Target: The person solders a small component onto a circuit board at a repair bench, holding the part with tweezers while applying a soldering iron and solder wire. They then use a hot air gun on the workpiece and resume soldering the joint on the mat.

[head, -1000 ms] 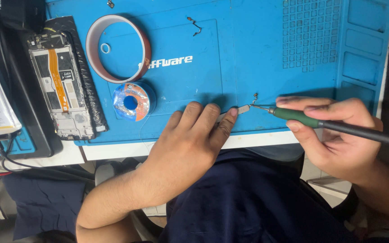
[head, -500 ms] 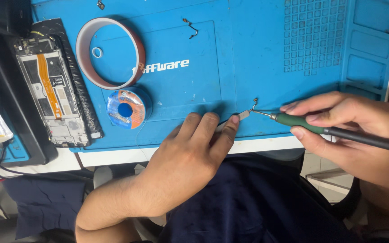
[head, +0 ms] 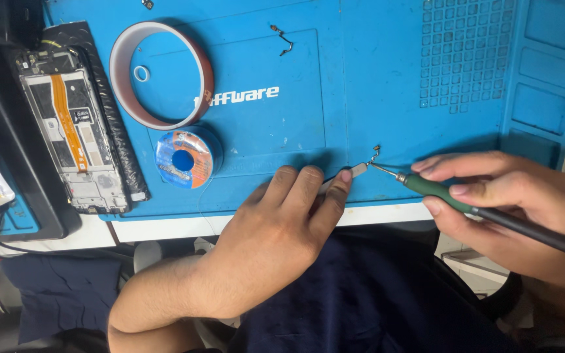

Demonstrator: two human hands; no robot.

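Observation:
My left hand (head: 282,229) rests on the front edge of the blue work mat (head: 361,85), its fingertips pressing a small pale metal part (head: 358,170) flat. My right hand (head: 511,209) grips a green-handled soldering iron (head: 452,199) like a pen. The iron's fine tip touches the part's far end, beside a tiny dark component (head: 375,153). A thin strand of solder wire runs from under my left fingers toward the spool.
A small solder spool (head: 183,159) and a large ring of tape (head: 162,75) lie on the mat's left half. An opened phone (head: 76,131) with an orange ribbon lies at the far left. A bent wire clip (head: 284,38) sits near the top. The mat's right side has a grid of small compartments (head: 465,59).
The view has drifted slightly, shifting the mat's objects in frame. Both hands stay on the small part, with the iron tip held at the same spot.

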